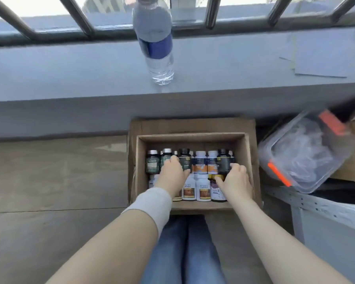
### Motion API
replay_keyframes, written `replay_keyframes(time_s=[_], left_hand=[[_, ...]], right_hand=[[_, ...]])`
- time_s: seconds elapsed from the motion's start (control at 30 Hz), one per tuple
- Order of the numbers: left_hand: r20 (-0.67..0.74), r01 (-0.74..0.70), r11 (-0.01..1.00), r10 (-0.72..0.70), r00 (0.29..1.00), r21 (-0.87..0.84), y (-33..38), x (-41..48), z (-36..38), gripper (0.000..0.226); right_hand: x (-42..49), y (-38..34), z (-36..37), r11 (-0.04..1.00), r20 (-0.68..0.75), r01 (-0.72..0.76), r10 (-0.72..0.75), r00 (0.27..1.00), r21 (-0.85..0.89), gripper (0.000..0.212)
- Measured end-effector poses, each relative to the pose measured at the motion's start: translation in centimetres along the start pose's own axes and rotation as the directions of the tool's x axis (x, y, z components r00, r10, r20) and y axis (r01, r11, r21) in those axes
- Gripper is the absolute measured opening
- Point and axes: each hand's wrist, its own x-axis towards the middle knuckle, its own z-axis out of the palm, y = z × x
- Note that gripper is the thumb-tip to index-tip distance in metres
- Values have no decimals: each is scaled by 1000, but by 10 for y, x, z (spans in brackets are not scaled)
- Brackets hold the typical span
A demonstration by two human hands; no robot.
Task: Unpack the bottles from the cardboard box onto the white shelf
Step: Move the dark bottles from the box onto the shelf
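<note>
An open cardboard box stands on the floor in front of my knees. Two rows of several supplement bottles fill it: dark green bottles at the back left, white bottles with orange labels in the middle, and white brown-labelled bottles in front. My left hand reaches into the box and lies over the dark back-row bottles, thumb spread. My right hand rests with its fingertips on a dark bottle at the back right, thumb spread above a purple-labelled bottle. Neither hand has lifted a bottle. The white metal shelf is at the lower right.
A clear water bottle with a blue label stands on the grey window ledge beyond the box. Papers lie on the ledge at the right. A clear plastic tub with orange clips lies tilted above the shelf. Tiled floor lies to the left.
</note>
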Motion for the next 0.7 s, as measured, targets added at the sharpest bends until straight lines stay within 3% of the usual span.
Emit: replay_keyframes(time_s=[0.1,0.37,0.5,0.7], left_hand=[[-38,67,997,-68,997,-37,7,43,18,50],[-136,85,976,-58,989,200,8,92,48,51],[-139,48,970,-14,990,240,11,101,53,57],[-47,14,996,-10,999,83,18,95,35,59]], right_hand=[[39,-2,24,998,-42,-57,56,998,-30,53],[90,11,65,994,-119,-35,22,993,-108,52],[95,11,69,999,-146,-44,39,989,-28,44],[84,14,46,977,-59,-42,55,997,209,67]])
